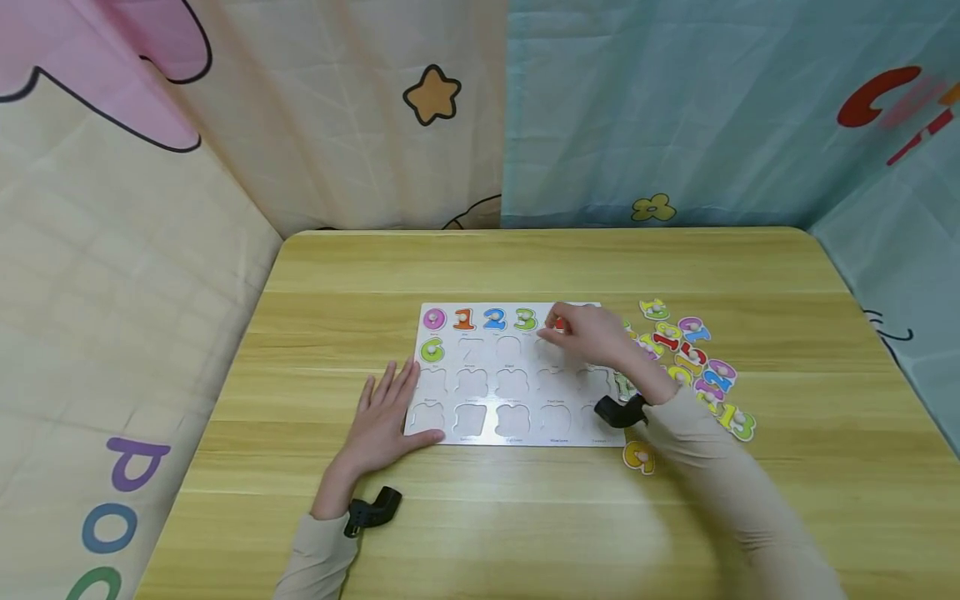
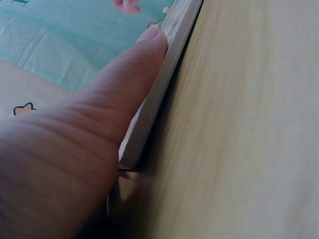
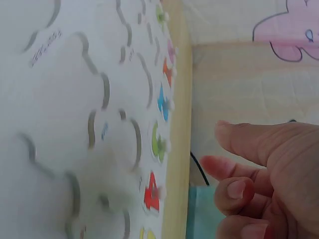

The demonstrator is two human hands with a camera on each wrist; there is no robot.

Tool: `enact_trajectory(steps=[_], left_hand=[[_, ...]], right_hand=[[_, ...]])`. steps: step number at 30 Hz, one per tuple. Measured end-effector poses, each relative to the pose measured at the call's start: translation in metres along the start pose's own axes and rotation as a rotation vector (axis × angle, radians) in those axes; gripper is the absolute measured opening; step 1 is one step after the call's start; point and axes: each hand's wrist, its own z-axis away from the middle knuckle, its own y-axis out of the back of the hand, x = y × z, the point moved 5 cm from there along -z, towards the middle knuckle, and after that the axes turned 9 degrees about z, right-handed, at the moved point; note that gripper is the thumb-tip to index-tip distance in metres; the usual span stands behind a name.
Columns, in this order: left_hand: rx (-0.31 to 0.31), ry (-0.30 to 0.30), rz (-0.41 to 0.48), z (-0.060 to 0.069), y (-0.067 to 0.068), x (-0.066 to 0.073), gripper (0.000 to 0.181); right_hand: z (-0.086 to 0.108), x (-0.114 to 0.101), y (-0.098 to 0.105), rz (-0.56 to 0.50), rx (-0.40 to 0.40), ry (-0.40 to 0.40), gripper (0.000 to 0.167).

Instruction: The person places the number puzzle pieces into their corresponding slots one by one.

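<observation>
A white number puzzle board (image 1: 491, 425) lies on the table. Its top row carries a purple 0 (image 1: 434, 319), an orange 1 (image 1: 464, 319), a blue 2 (image 1: 495, 319), a green 3 (image 1: 526, 319) and a red 4 (image 3: 152, 194); a green 6 (image 1: 432, 350) begins the second row. My left hand (image 1: 386, 421) rests at the board's lower left corner, fingers spread, its thumb (image 2: 144, 55) on the near edge. Over the upper right of the board, my right hand (image 1: 588, 333) hovers with loosely bent fingers (image 3: 234, 191) and nothing between them. It hides part of the board.
Several loose number pieces (image 1: 692, 358) are heaped to the right of the board, partly under the right forearm. An orange number piece (image 1: 639, 457) lies by the board's lower right corner. Printed curtains (image 1: 360, 117) hang behind the wooden table (image 1: 525, 525).
</observation>
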Motion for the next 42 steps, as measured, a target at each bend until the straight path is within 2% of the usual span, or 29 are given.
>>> enact_trajectory(steps=[5,10,13,17,20,28,34,38,42], left_hand=[[0.005,0.001,0.007,0.001,0.001,-0.001,0.108],[0.015,-0.007,0.007,0.002,0.002,-0.002,0.107],[0.021,-0.012,0.007,0.002,0.001,-0.003,0.108],[0.027,-0.023,0.011,0.002,0.0,-0.002,0.108],[0.022,-0.02,0.01,0.001,0.0,-0.001,0.108],[0.002,-0.003,0.005,0.001,-0.001,0.0,0.108],[0.005,-0.013,0.007,0.001,-0.001,0.001,0.108],[0.01,-0.013,0.009,0.001,0.0,0.0,0.108],[0.002,-0.002,0.003,0.002,-0.001,-0.002,0.109]], right_hand=[[0.029,0.041,0.022,-0.053,0.067,-0.091,0.024],[0.058,0.076,0.033,-0.054,0.072,-0.138,0.022],[0.073,0.092,0.03,-0.049,0.027,-0.145,0.021],[0.092,0.11,0.017,-0.039,-0.058,-0.173,0.027],[0.101,0.117,0.008,-0.027,-0.07,-0.178,0.032],[0.105,0.121,0.0,-0.036,0.005,-0.164,0.027],[0.104,0.117,0.005,-0.086,0.066,-0.156,0.023],[0.088,0.101,0.01,-0.121,0.095,-0.138,0.026],[0.057,0.069,0.001,-0.116,0.098,-0.063,0.026]])
